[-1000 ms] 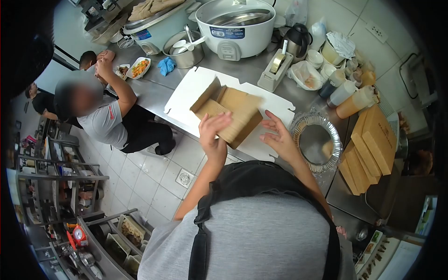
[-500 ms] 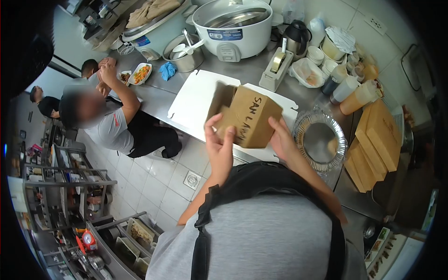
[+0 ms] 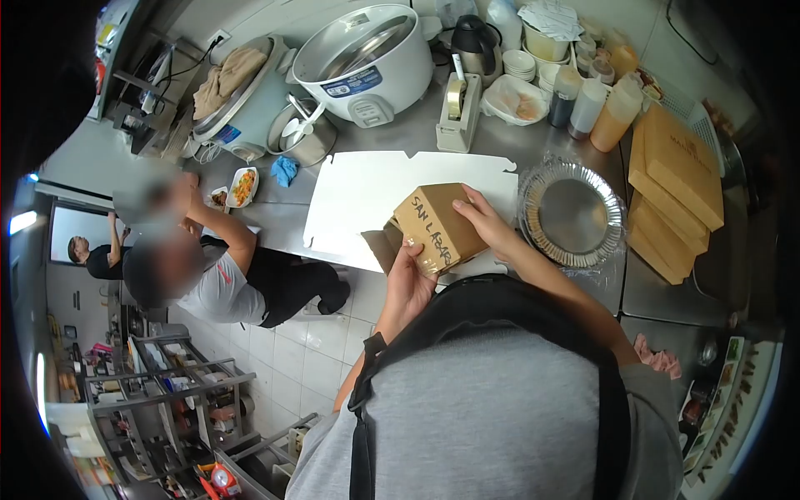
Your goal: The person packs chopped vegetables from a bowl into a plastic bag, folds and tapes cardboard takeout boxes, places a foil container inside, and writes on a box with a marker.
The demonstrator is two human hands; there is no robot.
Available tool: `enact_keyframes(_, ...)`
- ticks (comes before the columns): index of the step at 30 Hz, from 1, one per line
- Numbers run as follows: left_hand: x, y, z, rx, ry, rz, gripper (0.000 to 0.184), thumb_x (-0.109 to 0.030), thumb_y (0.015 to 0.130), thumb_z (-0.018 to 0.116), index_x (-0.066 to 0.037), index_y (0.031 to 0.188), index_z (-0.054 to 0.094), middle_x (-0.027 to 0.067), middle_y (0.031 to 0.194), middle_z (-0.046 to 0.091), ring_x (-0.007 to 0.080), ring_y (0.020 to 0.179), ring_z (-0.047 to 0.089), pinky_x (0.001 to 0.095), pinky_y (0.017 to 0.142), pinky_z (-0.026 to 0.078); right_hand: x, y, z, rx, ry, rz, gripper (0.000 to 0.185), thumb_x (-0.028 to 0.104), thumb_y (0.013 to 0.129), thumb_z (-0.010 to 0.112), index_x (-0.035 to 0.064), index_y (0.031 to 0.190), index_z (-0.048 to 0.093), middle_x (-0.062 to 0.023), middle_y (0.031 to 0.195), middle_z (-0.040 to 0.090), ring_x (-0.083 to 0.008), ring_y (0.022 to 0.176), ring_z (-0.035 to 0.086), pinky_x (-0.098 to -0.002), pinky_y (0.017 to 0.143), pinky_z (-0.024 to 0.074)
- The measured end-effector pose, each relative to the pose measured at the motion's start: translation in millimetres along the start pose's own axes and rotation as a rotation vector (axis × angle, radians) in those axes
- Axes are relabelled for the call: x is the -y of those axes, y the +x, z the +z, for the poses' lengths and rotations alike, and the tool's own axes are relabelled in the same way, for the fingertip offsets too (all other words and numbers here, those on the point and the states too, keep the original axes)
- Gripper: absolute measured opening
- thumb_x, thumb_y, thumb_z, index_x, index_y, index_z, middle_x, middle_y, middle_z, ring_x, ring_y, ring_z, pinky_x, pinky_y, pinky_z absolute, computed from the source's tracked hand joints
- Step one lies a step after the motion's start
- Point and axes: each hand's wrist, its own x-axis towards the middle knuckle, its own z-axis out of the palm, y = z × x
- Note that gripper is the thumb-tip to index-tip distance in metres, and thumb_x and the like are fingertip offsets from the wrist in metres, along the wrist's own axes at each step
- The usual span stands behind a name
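The left hand [image 3: 410, 285] and right hand [image 3: 493, 227] hold the lettered cardboard box [image 3: 442, 218] between them. Its open flap [image 3: 380, 248] juts beyond the left hand, away from the right.

A steel surface [image 3: 408, 140] lines the pale wall [image 3: 271, 18]; metal shelving [image 3: 167, 395] borders the white-tiled floor [image 3: 283, 362]; a light [image 3: 23, 222] glows left.
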Motion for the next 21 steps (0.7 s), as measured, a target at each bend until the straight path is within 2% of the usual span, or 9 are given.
enact_keyframes(3,1,9,-17,0.079,-0.010,-0.131,0.037,-0.007,0.095,0.040,-0.001,0.131,0.037,0.0138,0.128,0.050,0.0261,0.117,0.053,0.0391,0.101,0.046,-22,18,-14,-0.043,-0.227,-0.052,0.068,0.042,0.092,0.057,0.0075,0.144,0.030,-0.0143,0.130,0.051,-0.0228,0.117,0.050,-0.0322,0.098,0.0395)
enact_keyframes(5,4,16,-21,0.135,-0.007,-0.248,0.035,-0.008,0.096,0.041,0.001,0.130,0.037,0.0149,0.127,0.051,0.0277,0.118,0.052,0.0399,0.103,0.044,-20,29,-22,-0.041,-0.298,0.016,0.065,0.044,0.092,0.055,0.0100,0.143,0.033,-0.0178,0.128,0.054,-0.0249,0.114,0.054,-0.0330,0.096,0.0414)
enact_keyframes(6,10,9,4,0.089,0.000,-0.232,0.034,-0.008,0.097,0.042,0.003,0.129,0.036,0.0168,0.129,0.049,0.0294,0.119,0.051,0.0408,0.103,0.044,-20,36,-26,-0.042,-0.334,0.053,0.064,0.044,0.092,0.054,0.0113,0.143,0.035,-0.0196,0.126,0.055,-0.0260,0.113,0.055,-0.0334,0.095,0.0423)
enact_keyframes(10,18,16,10,0.096,0.011,-0.246,0.032,-0.007,0.098,0.040,0.004,0.129,0.036,0.0167,0.130,0.048,0.0286,0.120,0.051,0.0417,0.103,0.045,-42,73,-39,-0.044,-0.529,-0.176,0.053,0.044,0.092,0.050,0.0122,0.134,0.047,-0.0225,0.112,0.063,-0.0300,0.104,0.061,-0.0335,0.089,0.0459)
enact_keyframes(13,22,18,10,-0.010,-0.010,-0.172,0.031,-0.007,0.099,0.039,0.003,0.128,0.036,0.0158,0.130,0.048,0.0281,0.120,0.051,0.0421,0.103,0.045,-26,65,-34,0.053,-0.568,-0.105,0.044,0.035,0.097,0.047,0.0075,0.131,0.051,-0.0139,0.122,0.059,-0.0198,0.112,0.054,-0.0286,0.096,0.0402)
enact_keyframes(14,23,19,7,0.001,-0.012,-0.173,0.032,-0.008,0.099,0.039,0.002,0.129,0.036,0.0153,0.130,0.048,0.0278,0.121,0.050,0.0421,0.103,0.045,-13,55,-31,0.086,-0.554,-0.044,0.049,0.035,0.097,0.048,0.0081,0.137,0.044,-0.0152,0.128,0.055,-0.0204,0.115,0.052,-0.0295,0.097,0.0397)
enact_keyframes(17,24,25,2,0.044,-0.030,-0.139,0.033,-0.008,0.099,0.037,0.001,0.131,0.035,0.0148,0.130,0.048,0.0274,0.121,0.050,0.0420,0.103,0.045,-13,45,-31,0.167,-0.343,0.054,0.063,0.038,0.094,0.054,0.0095,0.145,0.030,-0.0178,0.131,0.050,-0.0230,0.119,0.049,-0.0308,0.097,0.0394)
enact_keyframes(20,25,20,5,0.057,-0.027,-0.095,0.032,-0.008,0.100,0.036,0.003,0.129,0.035,0.0158,0.132,0.047,0.0271,0.122,0.050,0.0418,0.104,0.045,-8,20,-42,0.210,-0.625,-0.128,0.082,0.040,0.088,0.062,0.0108,0.150,0.017,-0.0193,0.131,0.047,-0.0244,0.119,0.048,-0.0323,0.096,0.0409)
enact_keyframes(21,25,18,5,0.063,-0.049,-0.121,0.032,-0.009,0.100,0.035,0.002,0.130,0.035,0.0152,0.131,0.047,0.0267,0.120,0.051,0.0410,0.103,0.045,-10,13,-45,0.222,-0.633,-0.137,0.083,0.039,0.087,0.063,0.0112,0.150,0.016,-0.0191,0.131,0.046,-0.0242,0.119,0.048,-0.0324,0.095,0.0416)
